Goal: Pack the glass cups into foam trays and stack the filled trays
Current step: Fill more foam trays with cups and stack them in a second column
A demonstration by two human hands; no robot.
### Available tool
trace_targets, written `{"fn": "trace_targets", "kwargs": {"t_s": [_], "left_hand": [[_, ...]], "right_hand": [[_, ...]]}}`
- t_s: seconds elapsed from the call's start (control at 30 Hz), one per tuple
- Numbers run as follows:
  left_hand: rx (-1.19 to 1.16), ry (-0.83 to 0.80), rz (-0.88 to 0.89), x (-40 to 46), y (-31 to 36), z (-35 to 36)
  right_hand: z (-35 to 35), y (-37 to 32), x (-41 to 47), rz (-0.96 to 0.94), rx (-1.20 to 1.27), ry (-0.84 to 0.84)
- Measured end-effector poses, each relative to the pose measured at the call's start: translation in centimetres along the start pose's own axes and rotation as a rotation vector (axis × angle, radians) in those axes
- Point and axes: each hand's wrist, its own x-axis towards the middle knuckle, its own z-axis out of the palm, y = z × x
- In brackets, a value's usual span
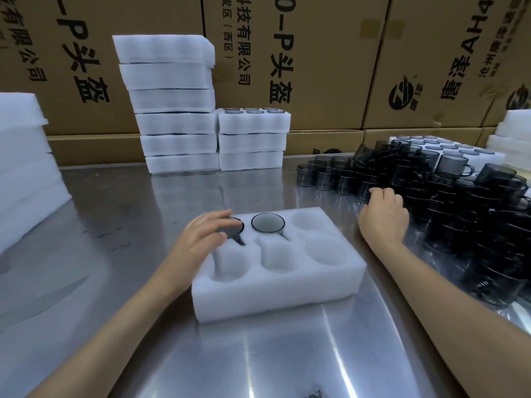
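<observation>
Two smoked glass cups sit in the far row of a six-pocket foam tray (275, 285) on the steel tabletop (120, 225): the far-left cup (234, 227) lies under the left hand (201, 234), whose loosely spread fingers (227, 222) rest on its rim, and the middle cup (267, 222) stands free beside it. Right of the tray, the right hand (383, 214) curls its fingers onto the heap of loose cups (448, 202), though whether they grip one I cannot tell. Stacks of filled trays (253, 139) and taller foam trays (172, 104) stand at the back against cardboard boxes (330, 61).
</observation>
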Motion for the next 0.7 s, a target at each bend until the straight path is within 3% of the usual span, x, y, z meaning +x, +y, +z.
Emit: {"fn": "trace_targets", "kwargs": {"t_s": [0.33,0.7], "left_hand": [[0.016,-0.029,0.010,0.0,0.0,-0.1],[0.043,-0.025,0.014,0.1,0.0,-0.1]], "right_hand": [[-1.4,-0.7,-3.0,-0.245,0.118,0.028],[-1.8,-1.4,-3.3,-0.236,0.260,0.025]]}}
